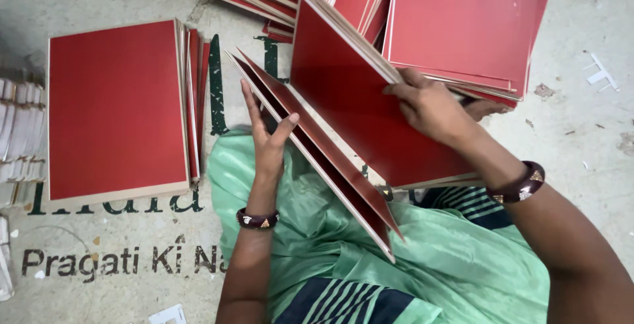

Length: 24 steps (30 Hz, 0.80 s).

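My left hand props up a thin red board that stands on edge and tilts across my lap; fingers lie flat against its left face. My right hand grips the top edge of a second red board leaning just behind the first. Both boards are red-faced with pale edges. A dark bangle sits on each wrist. Green cloth covers my lap under the boards.
A neat stack of red boards lies flat at the left. A fanned pile of more red boards spreads across the top and right. White bundled sheets line the left edge. A printed sack covers the floor.
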Tool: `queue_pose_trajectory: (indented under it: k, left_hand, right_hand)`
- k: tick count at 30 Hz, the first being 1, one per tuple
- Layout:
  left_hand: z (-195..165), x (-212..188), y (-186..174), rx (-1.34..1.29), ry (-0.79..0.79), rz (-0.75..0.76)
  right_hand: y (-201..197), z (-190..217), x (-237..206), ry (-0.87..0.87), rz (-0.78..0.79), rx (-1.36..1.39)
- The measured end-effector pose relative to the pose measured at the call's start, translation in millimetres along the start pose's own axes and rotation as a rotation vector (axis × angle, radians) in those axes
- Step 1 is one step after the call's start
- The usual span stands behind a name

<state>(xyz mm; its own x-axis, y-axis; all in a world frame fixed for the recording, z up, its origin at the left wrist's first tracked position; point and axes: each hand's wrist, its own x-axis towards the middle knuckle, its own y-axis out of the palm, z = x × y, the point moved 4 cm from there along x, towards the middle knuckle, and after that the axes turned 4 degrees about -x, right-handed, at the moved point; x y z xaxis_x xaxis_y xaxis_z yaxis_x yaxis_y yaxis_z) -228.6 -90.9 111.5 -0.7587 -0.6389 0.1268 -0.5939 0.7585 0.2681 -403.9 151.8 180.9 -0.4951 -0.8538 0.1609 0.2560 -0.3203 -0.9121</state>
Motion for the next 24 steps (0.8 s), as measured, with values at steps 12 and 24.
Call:
queue_pose_trajectory:
  k: [12,24]
  left_hand:
    - [20,31,41,0.278,0.150,0.012]
    - [34,28,29,0.244,0.211,0.000]
  right_hand:
    - [5,41,13,0.162,0.242,0.042]
    - [12,9,15,0.167,0.170,-0.122]
